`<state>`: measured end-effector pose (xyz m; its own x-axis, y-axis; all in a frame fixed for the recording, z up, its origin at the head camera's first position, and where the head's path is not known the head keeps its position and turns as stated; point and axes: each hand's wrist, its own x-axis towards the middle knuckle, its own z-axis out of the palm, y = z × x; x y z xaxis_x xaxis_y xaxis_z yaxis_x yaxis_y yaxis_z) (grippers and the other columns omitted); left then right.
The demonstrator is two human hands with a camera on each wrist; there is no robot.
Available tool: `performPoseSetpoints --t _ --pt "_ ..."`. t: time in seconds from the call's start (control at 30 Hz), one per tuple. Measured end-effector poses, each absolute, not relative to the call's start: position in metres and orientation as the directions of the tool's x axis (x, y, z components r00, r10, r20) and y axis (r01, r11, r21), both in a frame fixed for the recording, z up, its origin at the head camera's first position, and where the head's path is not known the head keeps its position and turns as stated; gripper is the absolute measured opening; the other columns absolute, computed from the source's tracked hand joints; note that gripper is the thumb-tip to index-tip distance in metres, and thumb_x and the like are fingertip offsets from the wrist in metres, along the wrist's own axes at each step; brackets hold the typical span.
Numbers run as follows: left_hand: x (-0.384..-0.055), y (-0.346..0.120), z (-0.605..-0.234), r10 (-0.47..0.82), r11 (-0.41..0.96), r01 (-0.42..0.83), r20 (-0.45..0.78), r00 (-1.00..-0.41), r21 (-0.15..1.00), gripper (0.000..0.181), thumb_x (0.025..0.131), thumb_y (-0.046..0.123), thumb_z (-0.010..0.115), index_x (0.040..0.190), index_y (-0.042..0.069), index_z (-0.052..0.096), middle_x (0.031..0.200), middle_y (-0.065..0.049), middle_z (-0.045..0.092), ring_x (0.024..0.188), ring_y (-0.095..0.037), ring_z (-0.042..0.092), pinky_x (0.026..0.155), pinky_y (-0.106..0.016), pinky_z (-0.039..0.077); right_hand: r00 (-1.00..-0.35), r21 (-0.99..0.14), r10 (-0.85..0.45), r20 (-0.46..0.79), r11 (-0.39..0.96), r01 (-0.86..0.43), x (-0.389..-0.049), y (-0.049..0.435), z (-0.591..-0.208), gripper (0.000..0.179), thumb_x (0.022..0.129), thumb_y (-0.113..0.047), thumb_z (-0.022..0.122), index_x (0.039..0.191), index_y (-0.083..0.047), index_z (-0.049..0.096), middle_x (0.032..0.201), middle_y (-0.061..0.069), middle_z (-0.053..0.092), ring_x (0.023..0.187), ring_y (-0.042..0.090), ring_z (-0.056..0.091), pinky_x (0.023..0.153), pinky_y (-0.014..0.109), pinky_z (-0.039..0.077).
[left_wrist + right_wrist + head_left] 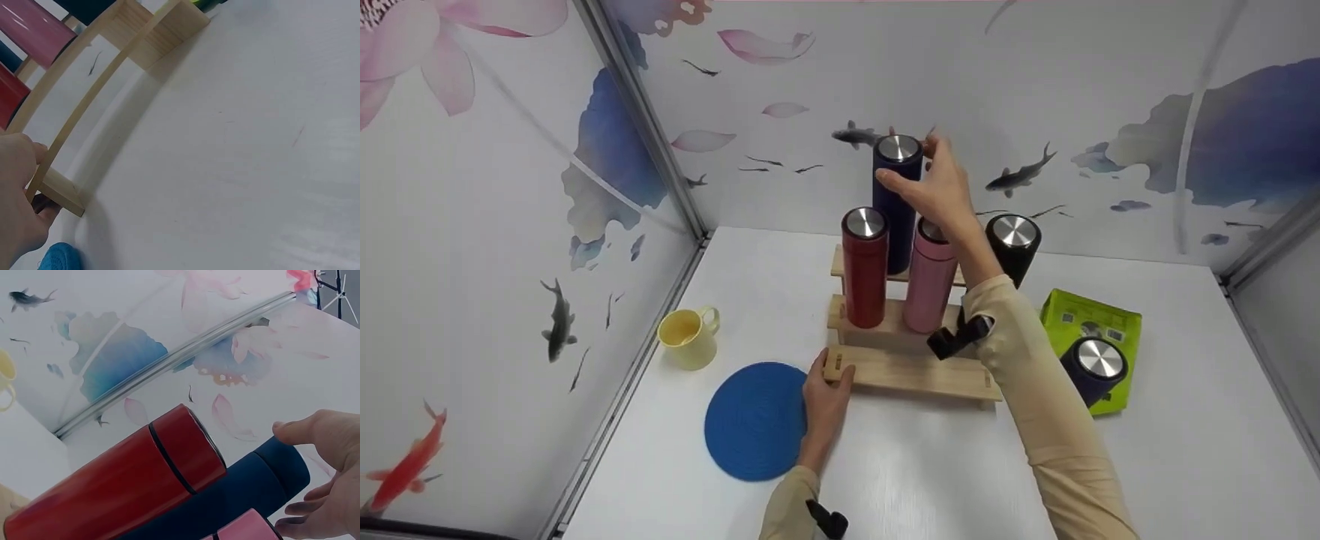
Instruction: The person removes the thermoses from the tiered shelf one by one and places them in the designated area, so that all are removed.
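A stepped wooden rack (915,371) stands on the white table. My left hand (826,401) grips the left end of its lowest step, thumb on top and fingers beneath, as the left wrist view (19,197) also shows. On the top step stands a dark blue thermos (894,202) with a steel-topped cap. My right hand (941,187) is spread around its upper part; the thumb overlaps the front, and the fairly straight fingers are at the right side. On the middle step stand a red thermos (865,281) and a pink thermos (930,289), partly behind my right hand.
A black thermos (1014,244) stands right of the rack, partly behind my forearm. Further right are a green packet (1121,330) and another dark thermos (1091,371). To the left are a yellow mug (694,349) and a round blue mat (754,424). Printed walls enclose the table.
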<state>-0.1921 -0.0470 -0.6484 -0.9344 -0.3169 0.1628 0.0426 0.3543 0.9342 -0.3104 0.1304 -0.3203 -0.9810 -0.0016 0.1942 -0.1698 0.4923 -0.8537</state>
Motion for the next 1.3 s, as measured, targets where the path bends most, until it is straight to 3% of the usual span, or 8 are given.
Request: performPoseSetpoints --t 0.6,0.9,1.3 --pt "-0.192 -0.048 -0.647 -0.297 0.371 0.038 0.157 -0.942 0.928 0.06 0.092 0.018 0.075 0.141 -0.007 0.052 0.142 -0.025 0.058 0.134 -0.038 0.055 0.111 -0.052 0.044 -0.95 -0.828 0.035 0.311 0.5 -0.253 -0.319 0.12 -0.333 0.07 0.087 -0.021 0.078 0.143 0.001 0.043 0.139 0.021 0.057 0.131 0.032 0.053 0.114 0.041 0.039" --pt "-0.196 -0.048 -0.646 -0.293 0.384 0.08 0.204 -0.934 0.92 0.06 0.091 0.017 0.076 0.14 -0.008 0.053 0.139 -0.026 0.06 0.13 -0.039 0.057 0.107 -0.053 0.047 -0.922 -0.844 0.059 0.382 0.429 -0.322 -0.303 0.126 -0.303 0.069 0.085 -0.02 0.079 0.142 0.0 0.046 0.139 0.017 0.059 0.132 0.028 0.053 0.115 0.038 0.038" --pt "-0.193 -0.046 -0.646 -0.294 0.347 0.035 0.144 -0.945 0.937 0.06 0.092 0.018 0.075 0.142 -0.006 0.052 0.142 -0.024 0.058 0.133 -0.037 0.056 0.11 -0.051 0.045 -0.839 -0.824 0.132 0.528 0.317 -0.469 -0.282 0.147 -0.279 0.066 0.082 -0.014 0.081 0.139 -0.003 0.051 0.134 0.012 0.061 0.12 0.025 0.06 0.102 0.038 0.052"
